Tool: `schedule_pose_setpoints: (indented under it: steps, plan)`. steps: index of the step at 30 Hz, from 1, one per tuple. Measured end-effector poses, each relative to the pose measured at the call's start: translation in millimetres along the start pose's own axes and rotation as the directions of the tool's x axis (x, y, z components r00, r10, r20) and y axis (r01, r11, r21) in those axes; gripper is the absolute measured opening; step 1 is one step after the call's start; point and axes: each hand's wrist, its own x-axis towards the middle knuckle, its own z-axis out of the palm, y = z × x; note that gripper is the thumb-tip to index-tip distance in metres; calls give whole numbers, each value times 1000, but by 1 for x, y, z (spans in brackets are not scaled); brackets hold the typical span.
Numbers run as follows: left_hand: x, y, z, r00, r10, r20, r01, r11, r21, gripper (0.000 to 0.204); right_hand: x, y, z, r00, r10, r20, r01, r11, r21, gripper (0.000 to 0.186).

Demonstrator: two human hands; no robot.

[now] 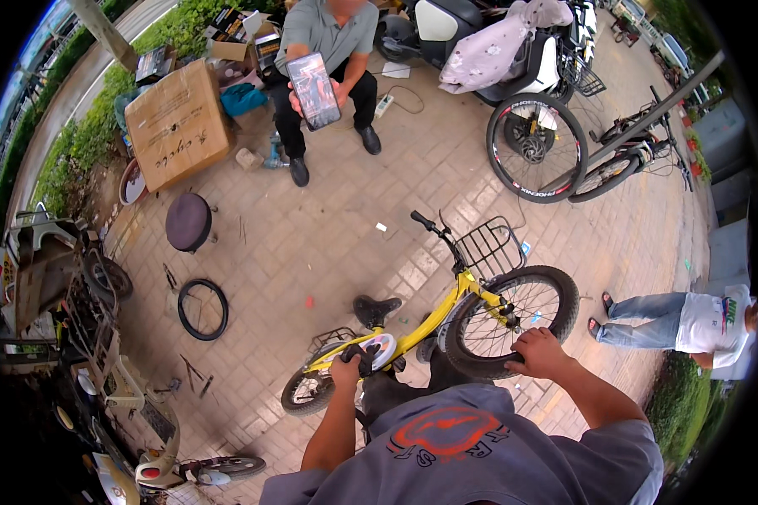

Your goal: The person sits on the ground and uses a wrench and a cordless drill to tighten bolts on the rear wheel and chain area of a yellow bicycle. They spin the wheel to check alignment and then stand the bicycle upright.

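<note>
A small yellow bicycle (437,318) leans across in front of me, its front wheel turned to the right. My right hand (539,353) has its fingers curled over the near edge of the black front tyre (566,296). Beside the white chain guard (385,348), my left hand (345,370) is closed around a black part that looks like a pedal (364,357). The bicycle carries a black saddle (376,310), a wire front basket (489,250) and a black handlebar grip (423,220). Its rear wheel (306,394) lies to the left of my left hand.
A seated person (333,42) holds out a phone (314,91). Another person (682,321) stands at right. A stool (189,221), a loose tyre (203,309) and a cardboard box (178,124) are at left. Scooters (514,50) and a large wheel (536,147) stand far right.
</note>
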Motion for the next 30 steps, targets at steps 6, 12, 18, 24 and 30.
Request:
schedule_pose_setpoints:
  steps: [6,12,18,24,30]
  plan:
    - [17,-18,9,999,-43,-33,42,999,-21,38,65,28,-34,989,96,110,-104,992,72,42]
    - [14,-1,3,986,-137,98,165,903,-396,40,104,98,-29,933,342,112,-345,939,6,48]
    - [23,25,-3,872,-201,446,475,569,-671,33,58,169,-14,642,741,196,-748,551,369,68]
    - [55,11,7,754,-99,649,647,281,-709,82,47,156,9,479,811,336,-243,-245,939,37]
    - [80,6,13,705,-225,673,706,123,-698,67,48,142,-1,542,604,584,-66,-663,746,23]
